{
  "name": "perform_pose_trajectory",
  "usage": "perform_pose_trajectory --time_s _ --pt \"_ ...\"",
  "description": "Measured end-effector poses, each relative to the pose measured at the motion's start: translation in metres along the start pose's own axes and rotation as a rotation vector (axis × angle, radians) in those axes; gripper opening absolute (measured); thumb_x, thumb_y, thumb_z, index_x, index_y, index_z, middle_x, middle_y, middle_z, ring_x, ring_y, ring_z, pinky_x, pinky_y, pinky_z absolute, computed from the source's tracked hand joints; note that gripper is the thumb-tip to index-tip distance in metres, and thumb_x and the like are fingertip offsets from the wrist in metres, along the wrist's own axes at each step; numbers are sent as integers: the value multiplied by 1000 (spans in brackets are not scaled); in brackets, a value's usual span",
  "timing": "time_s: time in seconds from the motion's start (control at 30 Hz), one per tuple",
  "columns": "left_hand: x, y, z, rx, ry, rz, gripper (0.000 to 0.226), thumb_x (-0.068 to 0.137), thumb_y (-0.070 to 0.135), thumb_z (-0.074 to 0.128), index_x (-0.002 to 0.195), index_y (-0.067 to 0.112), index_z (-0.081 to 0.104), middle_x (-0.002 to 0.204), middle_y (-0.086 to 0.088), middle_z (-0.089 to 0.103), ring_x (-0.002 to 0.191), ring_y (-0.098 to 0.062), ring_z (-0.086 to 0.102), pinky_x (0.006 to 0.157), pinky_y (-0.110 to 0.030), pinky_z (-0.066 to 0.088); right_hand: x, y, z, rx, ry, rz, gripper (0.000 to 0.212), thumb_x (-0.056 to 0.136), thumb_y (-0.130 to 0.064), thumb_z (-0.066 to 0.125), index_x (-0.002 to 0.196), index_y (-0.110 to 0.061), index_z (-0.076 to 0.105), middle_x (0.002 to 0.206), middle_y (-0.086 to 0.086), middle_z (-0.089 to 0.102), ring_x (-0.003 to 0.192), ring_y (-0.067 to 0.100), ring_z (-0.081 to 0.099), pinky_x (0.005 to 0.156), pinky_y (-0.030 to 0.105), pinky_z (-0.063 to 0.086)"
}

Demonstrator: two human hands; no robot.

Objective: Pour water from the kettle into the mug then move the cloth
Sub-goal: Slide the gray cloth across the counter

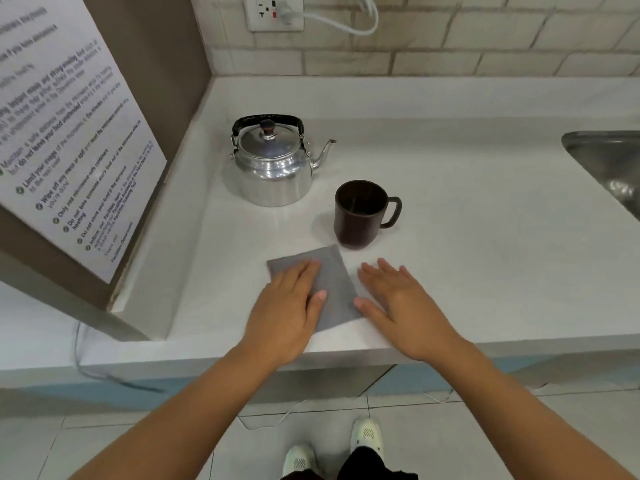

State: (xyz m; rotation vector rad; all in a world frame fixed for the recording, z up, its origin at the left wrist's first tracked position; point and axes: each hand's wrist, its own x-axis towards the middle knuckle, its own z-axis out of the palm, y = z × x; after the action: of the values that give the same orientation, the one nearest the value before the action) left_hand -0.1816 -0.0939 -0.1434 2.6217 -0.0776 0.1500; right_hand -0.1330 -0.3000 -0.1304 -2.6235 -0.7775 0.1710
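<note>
A shiny metal kettle [273, 166] with a black handle stands upright on the white counter, spout pointing right. Just right and nearer stands a dark brown mug [360, 214], handle to the right. A flat grey cloth [334, 282] lies near the counter's front edge, its far corner close to the mug's base. My left hand [291, 306] rests flat on the cloth's left part, fingers spread. My right hand [401, 303] lies flat on the counter at the cloth's right edge, thumb touching it, holding nothing.
A brown side panel with a printed notice [69, 133] walls the left. A steel sink [609, 164] sits at the right. A wall socket [273, 10] with a white cable is on the tiled back wall. The counter's front edge [346, 355] runs below my hands.
</note>
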Motion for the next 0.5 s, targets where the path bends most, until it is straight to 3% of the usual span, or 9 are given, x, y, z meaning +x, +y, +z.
perform_pose_trajectory --time_s 0.1,0.2,0.37,0.5 --pt "22 -22 -8 238 -78 -46 54 104 30 31 154 14 17 158 -6 26 138 -26 26 113 -37 23 -18 32 -12 -70 11 206 65 98 -50 27 152 -16 15 162 1 8 148 18 -1 117 32 -3" --pt "65 -36 -20 263 -177 -192 59 101 23 36 153 8 12 161 -10 17 144 -29 15 118 -39 8 -10 50 -14 -127 -31 268 70 97 -52 21 152 -15 -1 161 2 -10 147 20 -15 117 36 -7" --pt "99 -30 7 301 -225 -141 54 106 35 11 153 16 -7 162 -7 -11 147 -25 -13 114 -38 -14 0 61 -10 -92 -103 264 68 98 -51 18 150 -17 -10 160 2 -15 146 18 -18 117 32 -9" --pt "106 -37 9 328 -218 -151 53 105 39 8 153 24 -8 163 -2 -12 147 -23 -13 114 -39 -13 0 63 -7 -84 -102 256 68 98 -52 17 150 -18 -11 159 0 -17 145 16 -20 116 30 -10"
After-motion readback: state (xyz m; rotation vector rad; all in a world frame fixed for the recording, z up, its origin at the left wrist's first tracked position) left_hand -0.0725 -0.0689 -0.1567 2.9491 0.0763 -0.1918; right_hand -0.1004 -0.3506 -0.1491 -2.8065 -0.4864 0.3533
